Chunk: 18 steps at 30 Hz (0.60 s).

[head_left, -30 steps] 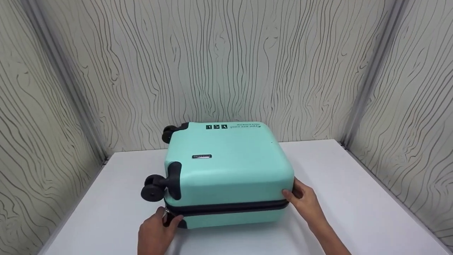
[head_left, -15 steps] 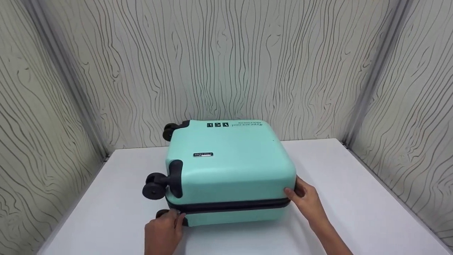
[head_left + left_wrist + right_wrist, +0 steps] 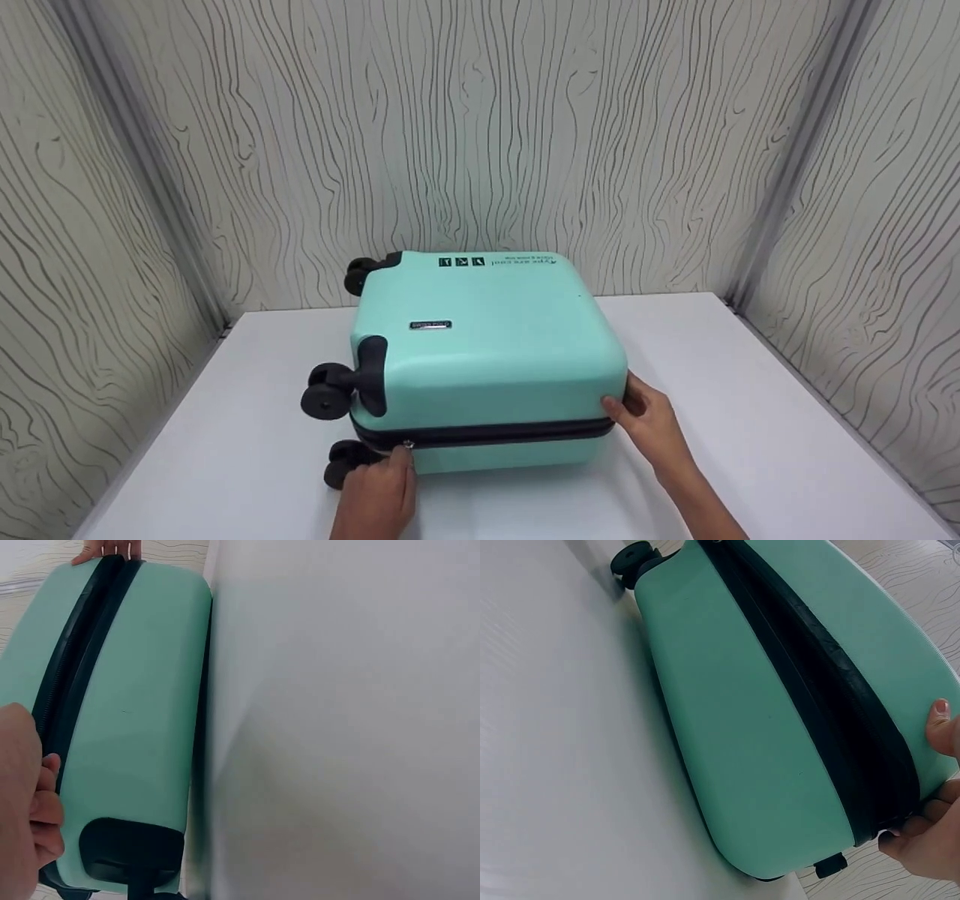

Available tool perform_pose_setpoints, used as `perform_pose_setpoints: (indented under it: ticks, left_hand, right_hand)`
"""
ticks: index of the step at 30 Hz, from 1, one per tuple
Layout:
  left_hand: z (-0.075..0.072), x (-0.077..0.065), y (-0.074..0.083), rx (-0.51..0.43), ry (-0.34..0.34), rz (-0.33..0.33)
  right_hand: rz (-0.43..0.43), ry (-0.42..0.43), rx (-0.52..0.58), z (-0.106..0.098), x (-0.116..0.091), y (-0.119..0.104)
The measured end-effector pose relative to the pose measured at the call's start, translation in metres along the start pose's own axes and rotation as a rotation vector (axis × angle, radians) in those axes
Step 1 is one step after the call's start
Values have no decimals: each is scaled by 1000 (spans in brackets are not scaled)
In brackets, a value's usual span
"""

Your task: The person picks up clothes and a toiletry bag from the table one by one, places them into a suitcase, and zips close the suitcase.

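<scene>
A mint-green hard-shell suitcase (image 3: 487, 352) lies flat, its wheels (image 3: 327, 391) pointing left. Along its near side runs the black zipper band (image 3: 510, 433). My left hand (image 3: 379, 487) pinches the metal zipper pull (image 3: 409, 444) close to the near left corner; its curled fingers hide most of the pull. At the near right corner my right hand (image 3: 652, 424) grips the suitcase, thumb on the upper shell and fingers around the side. In the right wrist view, a dark gap shows in the zipper band (image 3: 810, 682) towards that hand.
The suitcase rests on a white table (image 3: 750, 405). Wood-grain patterned panels (image 3: 480, 135) stand behind it and on both sides. A lower wheel (image 3: 345, 461) juts out to the left of my left hand.
My left hand has moved right along the near side from the left corner, taking the zipper pull with it. The lower left wheel has come into sight. My right hand keeps its grip.
</scene>
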<state>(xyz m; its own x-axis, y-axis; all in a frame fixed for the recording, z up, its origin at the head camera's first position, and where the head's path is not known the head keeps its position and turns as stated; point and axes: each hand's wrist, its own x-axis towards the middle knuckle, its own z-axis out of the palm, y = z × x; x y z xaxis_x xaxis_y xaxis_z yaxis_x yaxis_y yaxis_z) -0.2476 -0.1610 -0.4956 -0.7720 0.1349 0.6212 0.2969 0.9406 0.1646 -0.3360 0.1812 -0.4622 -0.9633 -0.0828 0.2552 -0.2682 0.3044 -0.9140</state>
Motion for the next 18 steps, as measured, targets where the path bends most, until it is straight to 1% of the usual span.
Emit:
perform_pose_setpoints:
  ticks: [3, 6, 12, 14, 18]
  left_hand:
    - [-2, 2, 4, -32, -48, -1]
    - [2, 5, 12, -47, -77, 24]
    - [11, 14, 31, -17, -97, 131]
    - [14, 17, 37, -21, -105, 151]
    - [20, 22, 51, -35, -119, 170]
  right_hand:
    - [4, -2, -1, 0, 0, 0]
    - [7, -5, 0, 0, -1, 1]
    - [10, 0, 14, 2, -1, 4]
    - [13, 0, 15, 2, 0, 4]
    - [15, 2, 12, 2, 1, 4]
